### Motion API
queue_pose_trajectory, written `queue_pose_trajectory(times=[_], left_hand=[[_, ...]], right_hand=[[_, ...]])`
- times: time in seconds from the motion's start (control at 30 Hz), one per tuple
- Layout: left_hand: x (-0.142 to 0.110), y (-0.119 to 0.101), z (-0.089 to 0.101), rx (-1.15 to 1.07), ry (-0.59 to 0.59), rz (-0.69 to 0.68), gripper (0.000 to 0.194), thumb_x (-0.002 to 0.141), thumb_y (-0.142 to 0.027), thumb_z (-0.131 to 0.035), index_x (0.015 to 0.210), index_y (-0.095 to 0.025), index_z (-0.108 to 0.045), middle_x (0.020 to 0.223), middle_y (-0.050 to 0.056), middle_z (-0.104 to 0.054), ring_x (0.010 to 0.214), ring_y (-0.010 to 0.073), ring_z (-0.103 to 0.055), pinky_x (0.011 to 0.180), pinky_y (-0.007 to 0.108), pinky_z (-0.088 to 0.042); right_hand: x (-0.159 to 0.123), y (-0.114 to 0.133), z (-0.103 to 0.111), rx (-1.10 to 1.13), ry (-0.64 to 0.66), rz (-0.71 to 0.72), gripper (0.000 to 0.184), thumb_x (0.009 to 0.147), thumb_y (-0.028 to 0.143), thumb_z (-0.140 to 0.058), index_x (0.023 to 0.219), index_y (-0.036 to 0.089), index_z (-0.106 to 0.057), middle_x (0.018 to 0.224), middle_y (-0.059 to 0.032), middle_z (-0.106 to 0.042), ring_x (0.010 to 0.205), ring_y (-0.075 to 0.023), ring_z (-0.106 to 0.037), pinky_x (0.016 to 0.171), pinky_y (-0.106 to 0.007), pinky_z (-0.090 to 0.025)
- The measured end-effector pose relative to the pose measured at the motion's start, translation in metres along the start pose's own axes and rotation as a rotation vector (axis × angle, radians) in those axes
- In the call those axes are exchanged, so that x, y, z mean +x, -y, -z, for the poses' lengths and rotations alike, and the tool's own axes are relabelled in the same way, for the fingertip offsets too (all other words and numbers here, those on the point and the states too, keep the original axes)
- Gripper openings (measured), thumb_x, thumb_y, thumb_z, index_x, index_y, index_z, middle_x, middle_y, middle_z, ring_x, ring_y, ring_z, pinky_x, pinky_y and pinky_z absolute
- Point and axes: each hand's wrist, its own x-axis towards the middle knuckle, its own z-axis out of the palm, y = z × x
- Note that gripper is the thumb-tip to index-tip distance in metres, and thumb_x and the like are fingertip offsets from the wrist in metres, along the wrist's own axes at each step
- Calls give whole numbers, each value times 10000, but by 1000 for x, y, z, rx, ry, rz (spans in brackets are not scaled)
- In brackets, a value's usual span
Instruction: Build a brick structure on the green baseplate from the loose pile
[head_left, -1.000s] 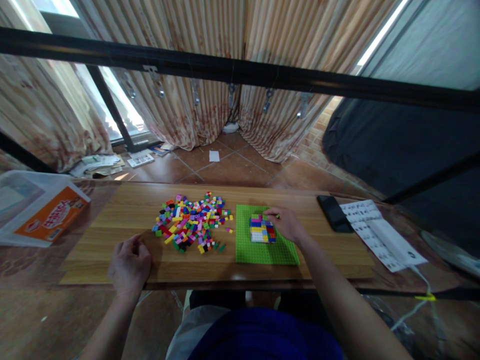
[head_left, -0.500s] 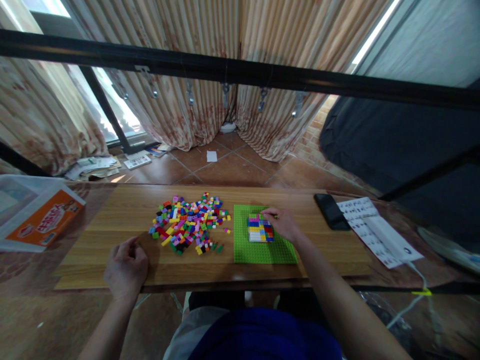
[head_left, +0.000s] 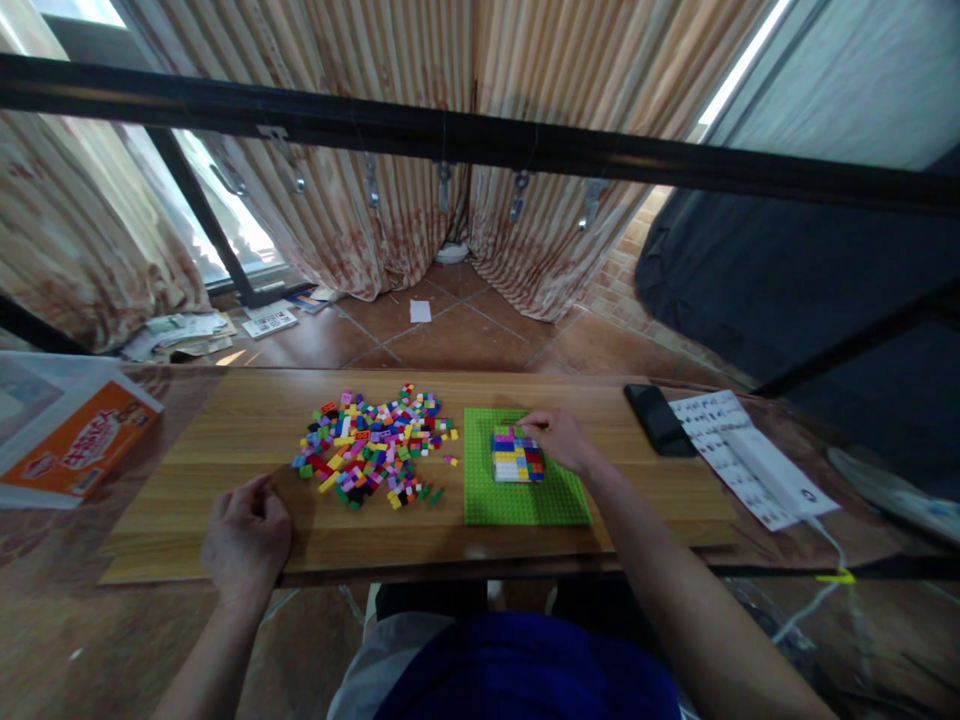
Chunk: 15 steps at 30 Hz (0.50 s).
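Note:
A green studded baseplate (head_left: 480,500) lies on the table right of centre. On it stands a block of multicoloured toy bricks (head_left: 516,458), white at the near side and pink and green at the far side. My right hand (head_left: 561,440) reaches over the far right corner of this block, with thumb and fingers pinched at its top; whatever is between the fingertips is too small to make out. My left hand (head_left: 247,530) rests on the table near the front edge, fingers curled, left of a loose heap of coloured bricks (head_left: 379,445).
A black phone (head_left: 660,420) and a folded printed sheet (head_left: 750,455) lie to the right on the wooden table (head_left: 210,430). At the far left stands a clear plastic box (head_left: 67,430) with an orange label. A black bar (head_left: 480,125) with hanging clips crosses beyond the table.
The whole view has shifted slightly. My right hand stays pinched at the block's far corner, and my left hand keeps its place on the table.

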Motion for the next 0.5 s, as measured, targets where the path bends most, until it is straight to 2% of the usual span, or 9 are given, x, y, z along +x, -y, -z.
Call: queue_pose_trajectory(times=[0.3, 0.5], left_hand=[[-1, -1, 1, 6, 12, -17, 376, 872, -320, -467, 1143, -163, -675, 1094, 137, -659, 942, 293, -626, 763, 407, -509], [0, -1, 2, 26, 22, -11, 382, 870, -315, -465, 1150, -162, -674, 1115, 137, -658, 945, 289, -628, 756, 394, -508]], right_hand=[[1, -4, -3, -25, 21, 28, 238, 818, 193, -550, 894, 195, -776, 877, -30, -767, 784, -179, -688, 726, -265, -501], [8, -1, 1, -18, 64, 48, 217, 776, 158, -565, 795, 169, -780, 742, -22, -751, 687, -164, -659, 653, -229, -470]])
